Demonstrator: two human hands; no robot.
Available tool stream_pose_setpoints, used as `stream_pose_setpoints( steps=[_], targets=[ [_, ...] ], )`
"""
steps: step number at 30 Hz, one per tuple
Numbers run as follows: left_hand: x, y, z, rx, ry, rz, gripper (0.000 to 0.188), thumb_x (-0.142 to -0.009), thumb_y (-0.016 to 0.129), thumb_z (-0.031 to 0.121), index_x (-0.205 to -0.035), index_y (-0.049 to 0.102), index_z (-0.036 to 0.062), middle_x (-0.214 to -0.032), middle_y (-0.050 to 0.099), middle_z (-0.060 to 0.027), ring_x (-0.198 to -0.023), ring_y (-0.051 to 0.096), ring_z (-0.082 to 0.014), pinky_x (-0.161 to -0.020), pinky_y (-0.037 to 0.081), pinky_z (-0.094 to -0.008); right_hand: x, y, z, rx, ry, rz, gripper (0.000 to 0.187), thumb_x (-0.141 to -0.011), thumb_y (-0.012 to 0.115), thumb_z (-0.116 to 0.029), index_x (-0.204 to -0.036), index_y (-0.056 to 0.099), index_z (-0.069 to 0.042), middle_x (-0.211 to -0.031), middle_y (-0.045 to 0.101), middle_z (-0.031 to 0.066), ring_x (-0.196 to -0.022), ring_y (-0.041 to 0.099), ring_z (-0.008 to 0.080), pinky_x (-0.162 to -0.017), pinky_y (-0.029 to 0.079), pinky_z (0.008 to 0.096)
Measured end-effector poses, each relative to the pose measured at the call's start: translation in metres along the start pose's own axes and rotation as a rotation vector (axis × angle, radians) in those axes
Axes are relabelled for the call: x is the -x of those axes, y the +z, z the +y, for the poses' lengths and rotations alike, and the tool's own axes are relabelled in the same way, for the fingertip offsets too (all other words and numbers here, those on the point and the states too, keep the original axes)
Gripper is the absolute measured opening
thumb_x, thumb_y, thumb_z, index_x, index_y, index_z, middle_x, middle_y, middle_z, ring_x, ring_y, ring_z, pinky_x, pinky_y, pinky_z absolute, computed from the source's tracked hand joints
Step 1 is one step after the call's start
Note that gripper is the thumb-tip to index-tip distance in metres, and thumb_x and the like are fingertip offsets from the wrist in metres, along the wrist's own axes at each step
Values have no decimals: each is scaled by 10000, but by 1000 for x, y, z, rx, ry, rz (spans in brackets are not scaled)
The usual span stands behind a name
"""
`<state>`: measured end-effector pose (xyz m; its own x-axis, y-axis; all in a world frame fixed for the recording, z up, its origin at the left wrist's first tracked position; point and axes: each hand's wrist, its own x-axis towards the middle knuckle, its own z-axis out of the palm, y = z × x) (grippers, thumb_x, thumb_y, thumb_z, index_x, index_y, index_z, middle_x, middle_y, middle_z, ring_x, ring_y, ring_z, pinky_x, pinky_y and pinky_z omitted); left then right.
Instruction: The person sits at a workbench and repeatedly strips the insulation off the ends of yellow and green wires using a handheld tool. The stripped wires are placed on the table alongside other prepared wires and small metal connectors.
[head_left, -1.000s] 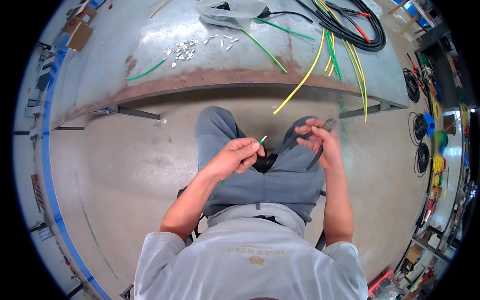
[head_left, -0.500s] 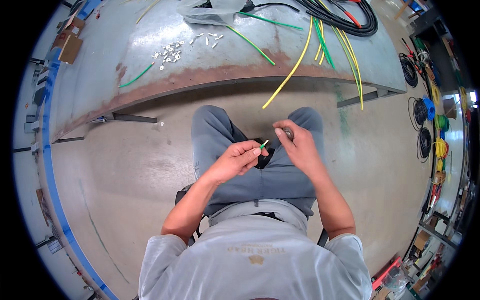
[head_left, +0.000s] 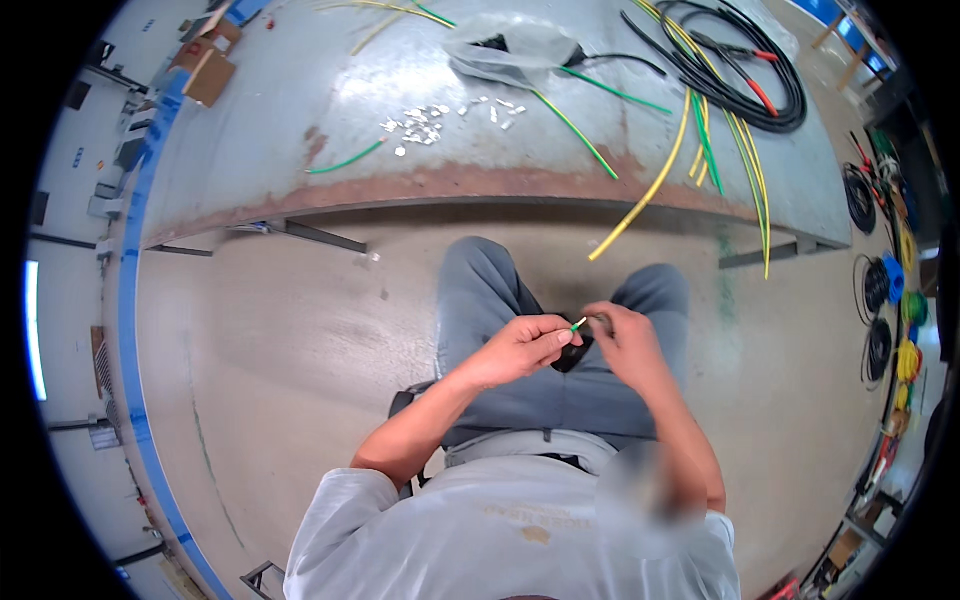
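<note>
Above my lap, my left hand pinches a green wire between thumb and fingertips. A short pale end of the wire sticks out past them, tilted up to the right. Close beside that end is my right hand, its fingers curled around a small dark thing that is mostly hidden. On the table ahead lies a loose group of small silvery cable lugs. Next to them is a short green wire with a coppery end.
A metal table with a worn brown edge spans the front. It carries a clear plastic bag, a coiled black cable with red parts, and yellow wires overhanging the edge. Cable coils line the right side; cardboard boxes stand far left.
My right hand has moved in toward the green wire's pale end, so the hands are closer together. The whole view has shifted, placing the table and my lap further right and lower.
</note>
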<state>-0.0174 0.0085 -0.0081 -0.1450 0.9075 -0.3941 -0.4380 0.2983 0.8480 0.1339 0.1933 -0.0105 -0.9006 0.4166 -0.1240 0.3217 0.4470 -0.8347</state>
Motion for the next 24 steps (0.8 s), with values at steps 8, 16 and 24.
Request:
stream_pose_setpoints(
  steps=[8,16,24],
  targets=[
    [6,-128,98,-1252,576,901,260,-1054,698,205,-1247,743,37,-1026,767,-210,-837,737,-347,-773,578,-407,-2,-25,11,-213,239,-47,224,-1043,679,-151,-1202,732,-3,-853,729,115,-674,693,182,-668,553,361],
    [-10,-313,175,-1574,404,1105,252,-1046,631,199,-1209,764,60,-1087,750,-233,-1027,705,-457,-883,550,-536,1,-69,-6,-801,217,-67,253,-1077,673,-222,-1202,741,-13,-958,738,48,-826,746,164,-626,596,308],
    [-59,-279,157,-1517,572,991,336,-991,718,139,-1285,726,-26,-1197,767,-231,-1049,751,-404,-958,581,-490,-13,-18,67,-834,380,-204,360,-1115,616,-361,-1188,695,-17,-1098,730,84,-1034,739,222,-708,675,417]
  ],
)
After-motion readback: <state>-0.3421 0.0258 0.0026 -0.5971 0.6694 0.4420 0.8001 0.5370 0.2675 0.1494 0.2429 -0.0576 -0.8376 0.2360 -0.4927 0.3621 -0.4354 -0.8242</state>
